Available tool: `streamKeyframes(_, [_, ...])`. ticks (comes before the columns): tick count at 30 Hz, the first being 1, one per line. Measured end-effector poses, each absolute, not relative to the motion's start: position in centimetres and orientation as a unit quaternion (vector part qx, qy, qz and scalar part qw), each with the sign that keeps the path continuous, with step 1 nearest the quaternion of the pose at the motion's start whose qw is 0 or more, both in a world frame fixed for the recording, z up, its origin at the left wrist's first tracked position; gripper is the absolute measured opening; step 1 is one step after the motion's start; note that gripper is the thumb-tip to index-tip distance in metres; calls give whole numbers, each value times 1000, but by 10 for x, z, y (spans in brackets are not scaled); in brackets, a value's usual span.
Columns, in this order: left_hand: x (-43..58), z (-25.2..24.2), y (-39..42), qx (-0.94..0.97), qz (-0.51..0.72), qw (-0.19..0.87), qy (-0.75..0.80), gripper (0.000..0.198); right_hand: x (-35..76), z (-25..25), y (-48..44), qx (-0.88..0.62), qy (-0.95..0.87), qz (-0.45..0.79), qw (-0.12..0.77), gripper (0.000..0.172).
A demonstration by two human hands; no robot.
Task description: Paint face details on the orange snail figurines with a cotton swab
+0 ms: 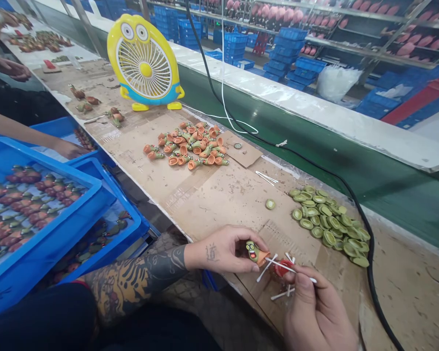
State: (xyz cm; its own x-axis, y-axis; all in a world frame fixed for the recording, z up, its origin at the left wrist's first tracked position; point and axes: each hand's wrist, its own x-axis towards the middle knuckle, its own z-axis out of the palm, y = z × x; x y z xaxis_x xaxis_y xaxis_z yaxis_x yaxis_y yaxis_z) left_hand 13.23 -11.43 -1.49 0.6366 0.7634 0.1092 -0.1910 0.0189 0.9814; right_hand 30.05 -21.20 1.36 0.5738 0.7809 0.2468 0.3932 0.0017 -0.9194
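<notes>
Head view: a small painted figurine (253, 251), with a yellow-green face and an orange cone-shaped end (263, 258), is pinched in the fingertips of the left hand (223, 249), held above a cardboard sheet (307, 243) at the near end of the bench. The right hand (314, 309) closes on a white cotton swab (276, 264), whose shaft crosses just in front of the figurine. Below the swab sits a small red cap (284, 271), and loose swabs (278, 294) lie around it.

The figurine looks light, stiff and fairly fragile, and its small, smooth surface could slip. The orange end seems the safest place to hold, keeping fingers off the face.

Farther right lies a heap of green cup-shaped pieces (327, 222), with a single green piece (270, 204) set apart on the left. Beyond them is a pile of orange figurine parts (186, 146). A yellow cartoon-style fan (144, 61) stands at the far end of the bench. Blue crates (40, 219) of red-and-green pieces fill the near left, where a co-worker's hand (69, 148) reaches in.
</notes>
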Motion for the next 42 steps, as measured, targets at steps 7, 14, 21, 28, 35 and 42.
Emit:
streamKeyframes(7, [132,-17,-113,540,349,725,248,43,318,15,-219,-729,-416,120,530,46])
streamKeyframes(14, [132,-10,-114,456,338,782,260,51,368,-7,-230,-798,-468,100,365,52])
streamKeyframes(21, [130,-9,-112,459,352,771,268,53,350,-1,-227,-821,-446,81,348,53])
streamKeyframes(28, [128,-7,-110,450,361,777,251,53,337,18,-230,-806,-400,57,433,42])
streamKeyframes(35, [126,-5,-111,468,332,783,241,54,313,28,-212,-689,-357,208,595,52])
streamKeyframes(42, [126,-5,-112,460,331,795,217,51,303,27,-201,-670,-422,251,557,48])
